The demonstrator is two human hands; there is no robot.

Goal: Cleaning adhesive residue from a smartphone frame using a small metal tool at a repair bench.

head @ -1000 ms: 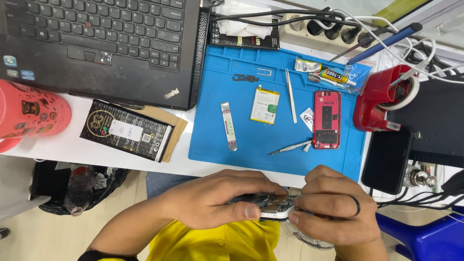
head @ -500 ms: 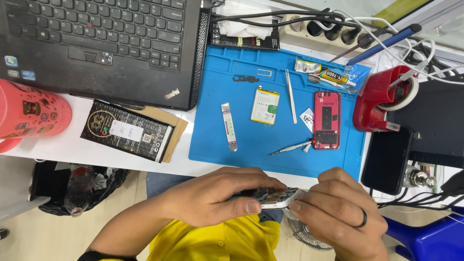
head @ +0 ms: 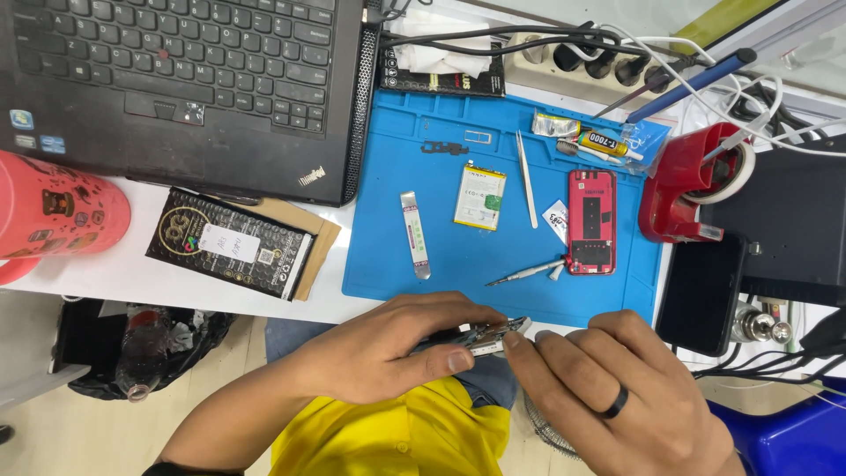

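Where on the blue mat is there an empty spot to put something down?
The blue mat is bare along its left side, between the laptop and the metal pry strip. Another bare strip runs along its near edge, below the small battery. The right side is crowded: tweezers, red phone shell, screwdriver, glue tube.

Bare forearms, a yellow shirt [head: 397, 436], and a black ring [head: 614, 403] on one finger.

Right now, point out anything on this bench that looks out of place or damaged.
The red phone lies opened on the blue mat, its battery loose beside it. The left hand and right hand work an opened phone frame off the table edge, over the lap. Nothing looks spilled.
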